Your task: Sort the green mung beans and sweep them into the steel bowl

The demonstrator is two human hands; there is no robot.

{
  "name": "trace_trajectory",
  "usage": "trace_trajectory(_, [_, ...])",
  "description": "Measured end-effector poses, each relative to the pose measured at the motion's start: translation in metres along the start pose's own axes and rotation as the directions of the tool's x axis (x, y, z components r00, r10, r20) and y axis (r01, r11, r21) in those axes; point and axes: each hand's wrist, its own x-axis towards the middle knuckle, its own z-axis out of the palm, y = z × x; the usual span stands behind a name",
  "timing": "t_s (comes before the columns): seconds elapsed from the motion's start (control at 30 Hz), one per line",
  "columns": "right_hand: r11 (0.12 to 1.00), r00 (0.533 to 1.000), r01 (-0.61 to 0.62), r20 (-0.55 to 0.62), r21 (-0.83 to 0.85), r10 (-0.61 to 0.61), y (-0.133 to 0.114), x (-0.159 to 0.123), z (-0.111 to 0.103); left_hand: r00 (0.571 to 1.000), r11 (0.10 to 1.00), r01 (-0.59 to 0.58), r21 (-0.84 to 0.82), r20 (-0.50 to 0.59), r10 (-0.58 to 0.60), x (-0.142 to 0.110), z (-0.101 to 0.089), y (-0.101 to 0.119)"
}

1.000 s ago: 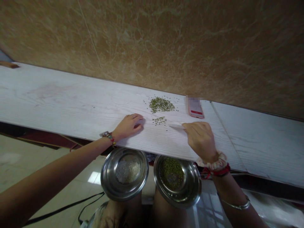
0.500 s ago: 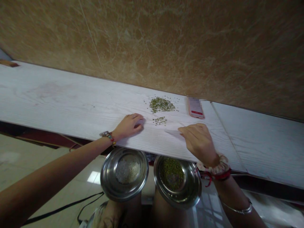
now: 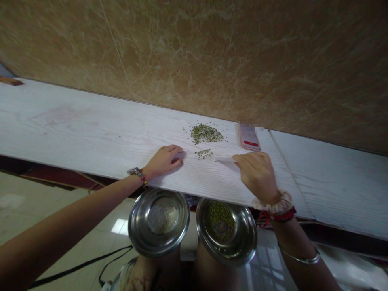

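Note:
My left hand (image 3: 165,161) rests on the white board, left of the green beans. Its fingers are loosely bent, with the thumb apart and nothing held. In my right hand (image 3: 256,171), closed in a pinch, is a thin pale card (image 3: 224,161); its tip points left, low over the board. A small cluster of mung beans (image 3: 203,154) lies between the two hands, just left of the card's tip. Behind it spreads a larger pile of mung beans (image 3: 206,133), with some pale bits at its right side and loose beans around.
A phone (image 3: 250,137) lies behind my right hand. Below the edge of the white board (image 3: 91,137) are two steel bowls: a left bowl (image 3: 133,226) with clear or whitish grains, and a right bowl (image 3: 247,226) with green beans. A brown marbled wall (image 3: 194,60) rises behind.
My right hand and the card have shifted slightly right and away from me. A few beans now lie near the card's tip. My left hand stays put.

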Motion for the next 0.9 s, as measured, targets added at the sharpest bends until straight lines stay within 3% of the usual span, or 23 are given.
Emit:
trace_trajectory(0.2, [1.0, 0.998, -0.01, 0.058, 0.01, 0.009, -0.003, -0.005, 0.0, 1.0, 1.0, 0.003, 0.001, 0.0, -0.003, 0.001, -0.001, 0.0])
trace_trajectory(0.6, [0.996, 0.999, 0.016, 0.029, 0.093, -0.019, -0.009, -0.008, -0.011, 1.0, 1.0, -0.007, 0.0, 0.0, 0.007, 0.001, -0.001, -0.001])
trace_trajectory(0.9, [1.0, 1.0, -0.015, 0.021, 0.015, 0.014, -0.003, -0.004, 0.005, 1.0, 1.0, -0.002, -0.008, 0.0, 0.002, 0.001, -0.002, -0.001])
